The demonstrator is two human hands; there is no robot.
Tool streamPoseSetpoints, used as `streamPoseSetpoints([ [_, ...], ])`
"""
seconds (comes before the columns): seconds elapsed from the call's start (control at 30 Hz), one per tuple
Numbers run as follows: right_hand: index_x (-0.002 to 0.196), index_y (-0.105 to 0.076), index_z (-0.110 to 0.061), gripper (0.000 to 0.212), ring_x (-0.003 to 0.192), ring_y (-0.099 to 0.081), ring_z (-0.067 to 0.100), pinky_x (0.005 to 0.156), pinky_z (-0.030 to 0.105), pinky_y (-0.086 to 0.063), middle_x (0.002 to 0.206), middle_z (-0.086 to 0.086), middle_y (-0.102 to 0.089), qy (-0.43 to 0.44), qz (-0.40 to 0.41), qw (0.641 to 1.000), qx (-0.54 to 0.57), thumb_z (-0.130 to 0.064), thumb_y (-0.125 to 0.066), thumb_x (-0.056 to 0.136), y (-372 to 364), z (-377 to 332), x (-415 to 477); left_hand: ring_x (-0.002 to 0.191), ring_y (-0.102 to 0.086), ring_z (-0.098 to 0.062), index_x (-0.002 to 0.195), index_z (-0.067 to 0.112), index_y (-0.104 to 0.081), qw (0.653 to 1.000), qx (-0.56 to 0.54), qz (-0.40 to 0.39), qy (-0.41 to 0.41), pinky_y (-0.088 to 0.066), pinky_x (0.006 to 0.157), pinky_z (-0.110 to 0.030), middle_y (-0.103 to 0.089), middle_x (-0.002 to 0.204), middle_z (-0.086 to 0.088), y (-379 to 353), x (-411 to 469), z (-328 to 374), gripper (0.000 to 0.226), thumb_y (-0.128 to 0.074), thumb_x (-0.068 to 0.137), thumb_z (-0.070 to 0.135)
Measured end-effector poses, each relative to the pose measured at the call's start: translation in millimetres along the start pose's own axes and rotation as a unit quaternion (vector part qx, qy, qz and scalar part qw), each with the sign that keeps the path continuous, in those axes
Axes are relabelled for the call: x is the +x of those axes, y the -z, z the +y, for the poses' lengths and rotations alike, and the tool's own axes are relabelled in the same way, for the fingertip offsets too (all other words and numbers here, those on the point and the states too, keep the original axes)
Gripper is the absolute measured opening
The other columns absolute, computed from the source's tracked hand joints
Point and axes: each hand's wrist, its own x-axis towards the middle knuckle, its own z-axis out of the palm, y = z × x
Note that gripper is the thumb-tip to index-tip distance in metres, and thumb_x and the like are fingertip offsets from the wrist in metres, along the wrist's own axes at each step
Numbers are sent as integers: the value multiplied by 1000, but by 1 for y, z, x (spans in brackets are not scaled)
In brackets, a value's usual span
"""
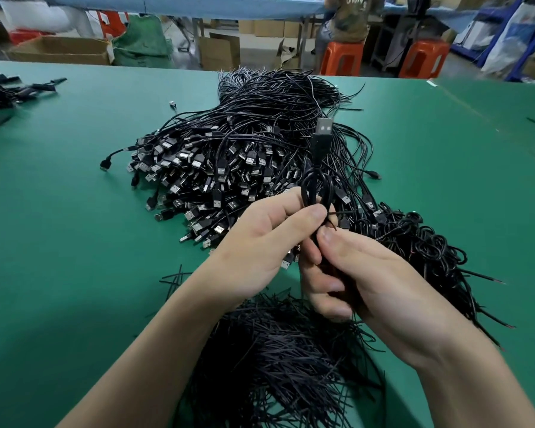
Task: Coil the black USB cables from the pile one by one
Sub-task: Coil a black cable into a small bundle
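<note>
Both forearms are raised over the green table [74, 211], and the hands are brought together at the near edge of the pile [229, 156] of black USB cables. One cable [319, 146] is held upright, plug uppermost. Its loops are pinched by the left hand [260, 242], and the fingers [325, 285] of the right hand [371, 279] are curled round its lower part. That lower part is hidden by the right palm. A thin strand between the thumbs cannot be made out clearly.
</note>
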Motion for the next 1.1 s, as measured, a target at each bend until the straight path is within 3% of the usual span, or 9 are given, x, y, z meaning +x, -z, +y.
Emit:
streamPoseSetpoints([
  [0.13,89,-64,-27,28,64,-60,17,61,28,-50,73,-2,-62,60,95,982,-149,-47,-48,100,-4,0,4,62,-67,-27,96,-7,-60,1000,-7,8,19,-55,56,-34,-62,68,-16,2,0,3,33,-50,103,23],
  [0.27,107,-54,-41,23,81,-66,13,62,24,-53,93,-11,-63,216,267,873,-348,-51,-63,88,-1,1,7,95,-67,-25,100,2,-71,999,32,28,23,-55,91,-46,-72,101,-19,9,1,6,30,-52,103,25],
  [0.4,99,-59,-28,8,81,-62,11,65,23,-49,90,-15,-60,335,258,768,-482,-33,-66,97,4,-2,3,91,-60,-41,100,-7,-66,996,66,-9,53,-46,96,-67,-60,101,-37,13,1,9,44,-54,101,35],
  [0.5,93,-63,-22,8,75,-58,4,68,13,-43,84,-15,-60,355,260,741,-507,-27,-66,98,5,-2,2,93,-59,-43,105,-9,-66,992,87,-51,72,-43,96,-69,-60,102,-38,10,0,9,46,-55,101,35],
  [0.6,93,-58,-26,9,66,-55,7,61,10,-39,77,-10,-57,344,293,759,-469,-23,-64,99,1,1,3,95,-60,-26,106,3,-73,995,60,-48,65,-49,99,-58,-67,104,-29,6,-2,9,33,-56,102,31],
  [0.7,87,-56,-26,15,61,-49,7,56,16,-38,74,-4,-55,321,350,812,-339,-19,-62,99,-6,4,6,78,-51,-8,84,21,-70,996,84,-10,18,-44,76,-33,-58,80,5,-1,-1,9,24,-59,104,30],
  [0.8,84,-60,-24,17,60,-43,12,52,27,-38,66,-2,-49,272,390,863,-169,-18,-61,101,-11,4,8,73,-47,-3,77,33,-64,974,198,80,-80,-35,66,-16,-49,80,12,-11,0,3,22,-67,99,28],
  [0.93,78,-66,-25,28,54,-40,5,49,19,-34,63,-6,-50,187,385,903,51,-6,-59,99,-11,5,11,80,-62,-16,114,24,-79,942,266,129,-157,-51,68,-26,-63,86,5,-23,-4,-2,20,-70,98,16],
  [1.1,84,-63,-18,17,51,-50,1,49,13,-42,61,-10,-58,180,376,904,97,-12,-60,99,-5,1,9,78,-71,-24,118,33,-78,979,176,73,-71,-58,65,-43,-79,94,3,-19,-7,0,35,-52,98,21],
])
